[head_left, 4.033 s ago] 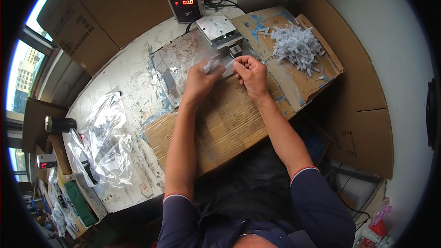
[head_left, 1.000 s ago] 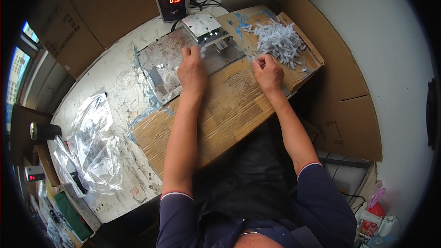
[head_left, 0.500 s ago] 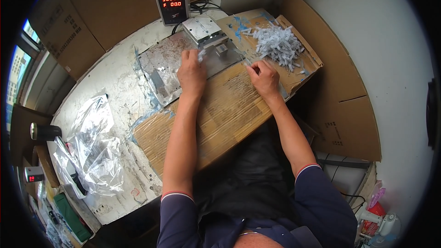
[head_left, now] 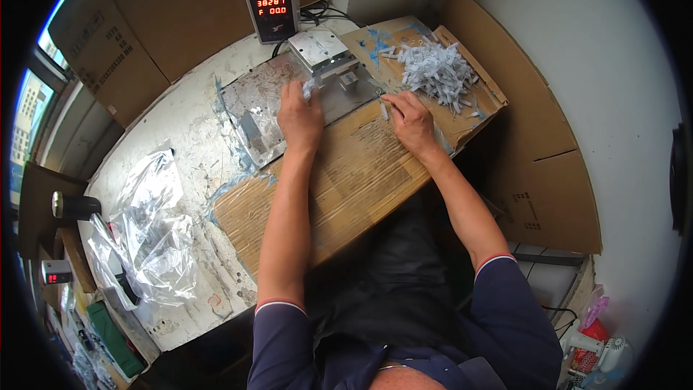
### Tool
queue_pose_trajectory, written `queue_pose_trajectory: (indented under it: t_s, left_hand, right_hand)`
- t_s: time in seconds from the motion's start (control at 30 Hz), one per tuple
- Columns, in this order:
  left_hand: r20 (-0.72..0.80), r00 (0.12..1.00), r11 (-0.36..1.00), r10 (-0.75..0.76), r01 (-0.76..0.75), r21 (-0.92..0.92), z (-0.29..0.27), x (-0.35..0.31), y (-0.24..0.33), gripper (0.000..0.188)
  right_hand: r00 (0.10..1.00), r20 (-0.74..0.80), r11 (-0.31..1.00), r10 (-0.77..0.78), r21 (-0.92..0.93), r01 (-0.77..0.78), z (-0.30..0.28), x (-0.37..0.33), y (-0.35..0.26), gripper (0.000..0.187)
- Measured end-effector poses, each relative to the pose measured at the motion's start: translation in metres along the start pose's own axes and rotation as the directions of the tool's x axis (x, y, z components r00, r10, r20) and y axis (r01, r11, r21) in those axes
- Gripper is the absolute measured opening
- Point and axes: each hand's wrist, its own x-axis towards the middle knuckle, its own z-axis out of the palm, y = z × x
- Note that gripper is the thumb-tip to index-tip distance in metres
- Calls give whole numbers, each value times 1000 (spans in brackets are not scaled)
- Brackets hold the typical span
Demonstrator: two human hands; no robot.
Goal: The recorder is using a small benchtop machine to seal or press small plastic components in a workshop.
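Note:
My left hand (head_left: 299, 117) is closed over the metal plate (head_left: 263, 79), gripping several small clear plastic pieces (head_left: 309, 89) that show past its fingertips. On the right, my right hand (head_left: 414, 123) pinches one small narrow clear plastic piece (head_left: 385, 110) between thumb and forefinger, at the plate's right edge. Between the hands and slightly farther off is a metal fixture (head_left: 317, 49) with a small raised block (head_left: 349, 81). A heap of similar clear and whitish pieces (head_left: 437, 72) lies on cardboard to the right of the fixture.
Behind the fixture stands a box with a red digital display (head_left: 273, 11), with black cables (head_left: 317, 11) beside it. A wooden board (head_left: 325, 180) lies along the near table edge. Crumpled clear plastic bags (head_left: 155, 245) lie at left. Cardboard sheets (head_left: 534, 123) line the right side.
My right hand has shifted slightly left and its forefinger has straightened; the clear piece in its pinch now shows plainly. My left hand stays nearly in place.

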Motion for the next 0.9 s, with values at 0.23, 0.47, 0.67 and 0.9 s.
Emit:
queue_pose_trajectory:
  t_s: [0.23, 0.47, 0.67, 0.9]
  left_hand:
    - [-19, 998, 996, -59, 58, -67, 0, 1, 0, 22]
    - [-8, 991, 984, -130, 129, -123, -3, 1, 3, 23]
    - [-26, 990, 979, -140, 134, -154, -2, 1, 2, 22]
    - [13, 983, 973, -184, 184, -139, -7, 1, 2, 21]
  right_hand:
    - [913, 357, 966, -196, -92, 243, -7, 27, 15, 10]
    - [914, 378, 964, -146, -154, 217, -1, 22, -7, 12]
    - [946, 323, 996, -17, -74, 43, 22, 11, -23, 12]
    - [942, 334, 997, -3, -76, 30, 16, -2, -29, 9]
